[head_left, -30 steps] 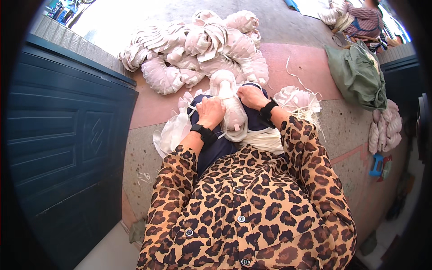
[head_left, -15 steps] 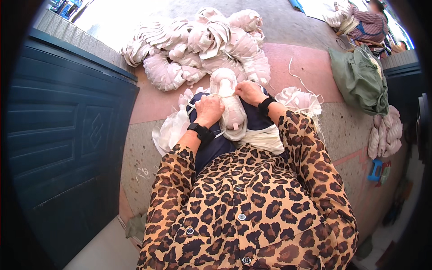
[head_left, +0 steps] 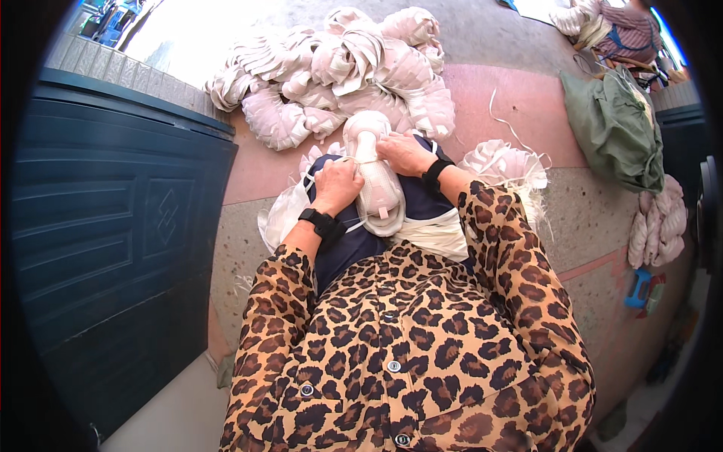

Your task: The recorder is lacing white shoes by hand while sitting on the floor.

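Observation:
A pale pink and white shoe upper [head_left: 379, 192], long and rounded at both ends, lies lengthwise between my knees. Across its narrow middle runs a thin white strip [head_left: 365, 159]. My left hand [head_left: 337, 186] is closed at the left side of the upper, gripping the strip, whose loose end shows near the knee. On the other side, the fingers of my right hand [head_left: 407, 154] press together against the upper's edge, where the strip comes across; the fingertips are partly hidden. A bunch of cream-white strips [head_left: 433, 239] rests on my lap.
Beyond my knees lies a big heap of bundled pinkish-white pieces [head_left: 361, 68]. Another bundle [head_left: 501, 164] sits by my right knee. Farther right are a green sack [head_left: 614, 132], more bundles [head_left: 657, 224] and a blue object [head_left: 638, 288]. A dark blue door [head_left: 113, 218] stands left; another person [head_left: 629, 34] sits far right.
Both hands and the upper have shifted slightly left in the picture. My right hand has come closer in over the upper's edge, while my left stays closed on the strip.

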The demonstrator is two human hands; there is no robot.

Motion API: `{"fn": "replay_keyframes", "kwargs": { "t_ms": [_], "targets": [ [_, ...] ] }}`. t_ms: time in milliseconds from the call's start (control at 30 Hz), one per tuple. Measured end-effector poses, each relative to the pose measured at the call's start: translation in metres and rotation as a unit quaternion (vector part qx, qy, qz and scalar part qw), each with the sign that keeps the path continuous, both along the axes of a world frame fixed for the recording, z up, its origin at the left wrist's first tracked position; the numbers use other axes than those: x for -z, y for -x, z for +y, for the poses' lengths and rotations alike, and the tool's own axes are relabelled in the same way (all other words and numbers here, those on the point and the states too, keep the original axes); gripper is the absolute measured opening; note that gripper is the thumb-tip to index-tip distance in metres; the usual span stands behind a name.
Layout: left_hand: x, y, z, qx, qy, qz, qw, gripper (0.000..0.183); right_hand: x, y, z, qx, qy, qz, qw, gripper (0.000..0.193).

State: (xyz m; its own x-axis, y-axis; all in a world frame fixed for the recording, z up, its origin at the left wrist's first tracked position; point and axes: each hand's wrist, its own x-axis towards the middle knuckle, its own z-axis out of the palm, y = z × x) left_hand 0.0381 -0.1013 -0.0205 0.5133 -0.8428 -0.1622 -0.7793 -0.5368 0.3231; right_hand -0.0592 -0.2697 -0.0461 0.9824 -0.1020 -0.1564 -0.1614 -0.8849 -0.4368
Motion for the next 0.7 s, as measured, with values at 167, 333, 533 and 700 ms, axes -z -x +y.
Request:
{"fn": "replay_keyframes", "kwargs": {
  "t_ms": [167,333,533,700],
  "targets": [
    [-0.001,0.0,-0.002,0.013,-0.005,-0.001,1.0,0.023,-0.001,-0.003,-0.002,0.105,-0.113,-0.066,0.986,0.016],
    [-0.002,-0.001,-0.001,0.014,-0.015,0.003,1.0,0.023,-0.014,0.009,0.011,-0.055,0.135,-0.071,0.987,0.021],
    [-0.002,0.002,-0.003,0.026,-0.026,-0.015,0.999,0.022,-0.015,0.015,0.009,-0.03,0.099,0.0,0.995,0.018],
    [-0.004,0.004,-0.003,0.047,-0.033,-0.034,0.998,0.021,-0.001,0.008,-0.001,-0.068,0.023,-0.006,0.997,0.017]
  ]
}}
